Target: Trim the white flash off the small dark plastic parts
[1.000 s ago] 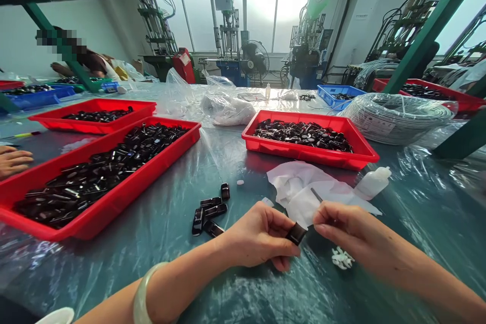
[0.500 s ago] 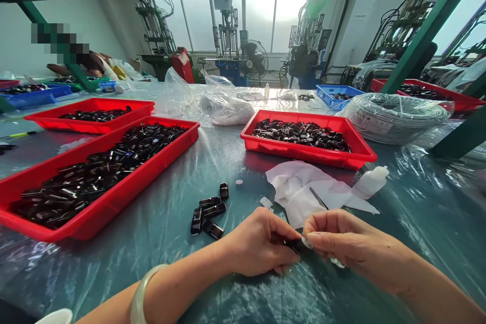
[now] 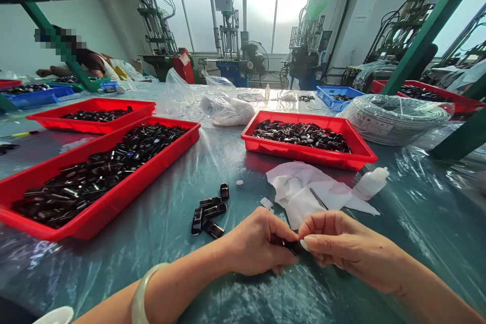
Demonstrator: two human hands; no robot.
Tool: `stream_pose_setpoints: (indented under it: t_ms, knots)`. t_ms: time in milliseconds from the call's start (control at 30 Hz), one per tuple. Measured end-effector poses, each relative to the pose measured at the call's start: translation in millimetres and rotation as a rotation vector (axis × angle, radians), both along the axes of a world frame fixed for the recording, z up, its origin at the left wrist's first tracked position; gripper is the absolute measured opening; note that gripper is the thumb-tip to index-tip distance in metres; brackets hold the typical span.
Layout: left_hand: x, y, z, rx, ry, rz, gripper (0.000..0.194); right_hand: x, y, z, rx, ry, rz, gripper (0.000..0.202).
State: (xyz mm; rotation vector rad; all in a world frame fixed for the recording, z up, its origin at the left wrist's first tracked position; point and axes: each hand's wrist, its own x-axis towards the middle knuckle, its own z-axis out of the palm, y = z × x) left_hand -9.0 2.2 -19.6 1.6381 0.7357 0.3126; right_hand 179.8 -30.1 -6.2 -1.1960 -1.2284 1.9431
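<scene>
My left hand (image 3: 261,244) is closed around a small glossy black plastic piece (image 3: 290,246), mostly hidden by the fingers. Against its right end, my right hand (image 3: 337,243) pinches a small white piece (image 3: 304,245) between thumb and forefinger. A thin dark stick (image 3: 317,197) rises behind the right hand over a crumpled white cloth (image 3: 292,182); whether the hand touches it, I cannot tell. Several black plastic pieces (image 3: 212,210) lie loosely left of my hands. Small white bits (image 3: 267,204) sit just beyond the left hand, and another white bit (image 3: 239,183) lies farther off.
Red trays of black pieces stand at left (image 3: 152,164), behind it (image 3: 91,121), and ahead (image 3: 307,154). A white squeeze bottle (image 3: 371,183) leans beside the cloth. Wrapped cable coil (image 3: 395,119) lies at right. Green posts (image 3: 429,30) frame the bench. A person (image 3: 91,63) sits far left.
My right hand has shifted slightly left, bringing the white piece closer to the black piece. My left hand stays almost in place, and the loose pieces have not moved.
</scene>
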Motion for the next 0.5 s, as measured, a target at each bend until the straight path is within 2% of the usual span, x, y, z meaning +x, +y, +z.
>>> stream_pose_setpoints:
  t_ms: [300, 400, 500]
  knots:
    - [-2.6, 1.3, -2.4, 0.039, -0.026, 0.008, 0.012, -8.5, 0.8, -3.5, -0.012, 0.025, -0.06, 0.031]
    - [-1.6, 2.0, -2.4, -0.012, -0.044, 0.033, 0.011, -12.2, -0.1, -1.2, 0.063, 0.006, -0.092, 0.031]
    - [0.4, 1.8, -1.4, -0.117, -0.096, 0.092, 0.013, -12.9, -0.3, 1.6, 0.206, -0.056, -0.129, 0.029]
